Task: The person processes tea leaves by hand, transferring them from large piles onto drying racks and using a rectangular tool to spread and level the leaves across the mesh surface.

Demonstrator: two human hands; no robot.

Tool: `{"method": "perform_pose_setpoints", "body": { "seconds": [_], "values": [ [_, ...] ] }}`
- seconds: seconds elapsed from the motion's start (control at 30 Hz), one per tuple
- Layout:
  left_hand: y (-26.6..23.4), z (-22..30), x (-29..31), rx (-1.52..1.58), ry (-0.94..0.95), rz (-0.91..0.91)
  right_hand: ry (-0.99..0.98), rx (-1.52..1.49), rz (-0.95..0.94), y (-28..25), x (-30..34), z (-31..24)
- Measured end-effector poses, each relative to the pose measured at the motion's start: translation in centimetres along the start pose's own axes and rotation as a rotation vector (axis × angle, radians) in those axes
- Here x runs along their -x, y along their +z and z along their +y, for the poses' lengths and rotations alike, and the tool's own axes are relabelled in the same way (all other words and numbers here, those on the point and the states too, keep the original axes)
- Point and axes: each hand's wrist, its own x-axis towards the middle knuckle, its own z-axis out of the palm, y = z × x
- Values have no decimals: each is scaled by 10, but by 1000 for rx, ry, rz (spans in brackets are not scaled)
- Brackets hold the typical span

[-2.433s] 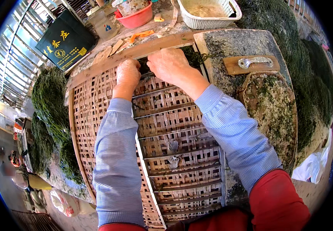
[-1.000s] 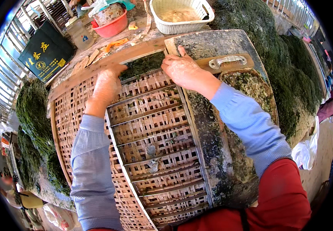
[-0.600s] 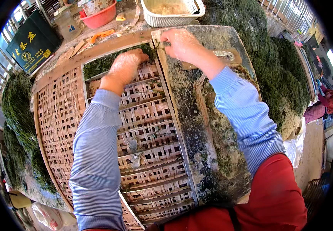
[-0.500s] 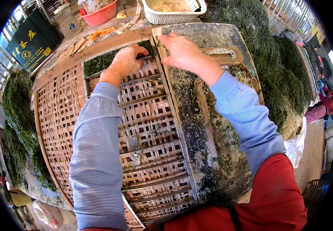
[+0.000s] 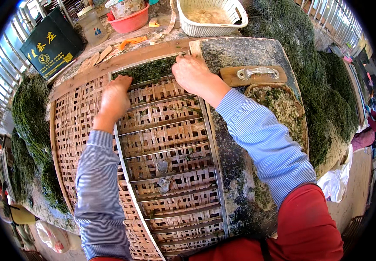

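A long metal frame with crosswise slats (image 5: 132, 185) lies on a woven bamboo mat (image 5: 76, 124). Dark green seaweed (image 5: 149, 69) fills its far compartment in a thin layer; the nearer ones hold only scattered green bits. My left hand (image 5: 115, 101) is closed at the left end of that compartment, fingers curled at the frame's edge. At the right end, my right hand (image 5: 193, 75) bends its fingers down against the seaweed and the frame's corner. Whatever lies between the fingers of either hand is hidden.
Right of the frame, a worn board (image 5: 240, 50) carries a wooden block with a clear handle (image 5: 257, 75) and a container of green bits (image 5: 279, 104). Behind stand a white basket (image 5: 209, 26) and a red basin (image 5: 129, 21). Seaweed heaps (image 5: 283, 43) flank both sides.
My left hand has moved from the far compartment's middle to its left end. My right hand has come down from above the board to the right end. The view has shifted slightly.
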Motion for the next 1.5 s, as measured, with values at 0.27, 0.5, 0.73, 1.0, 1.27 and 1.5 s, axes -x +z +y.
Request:
{"method": "perform_pose_setpoints", "body": {
  "seconds": [0.27,0.5,0.73,1.0,1.27,1.5],
  "values": [
    [-10,20,1,181,33,153,58,37,424,48,-1,-35],
    [4,33,-45,407,206,-187,138,-351,92,-48,23,22],
    [18,30,-64,421,-297,-219,485,164,-5,-91,149,88],
    [2,9,-55,364,-339,-242,256,97,244,-47,160,133],
    [-46,-28,-50,580,-525,78,193,255,306,-50,55,70],
    [-27,-22,-46,479,-158,253,-60,-41,134,-2,-55,-17]
  ]
}}
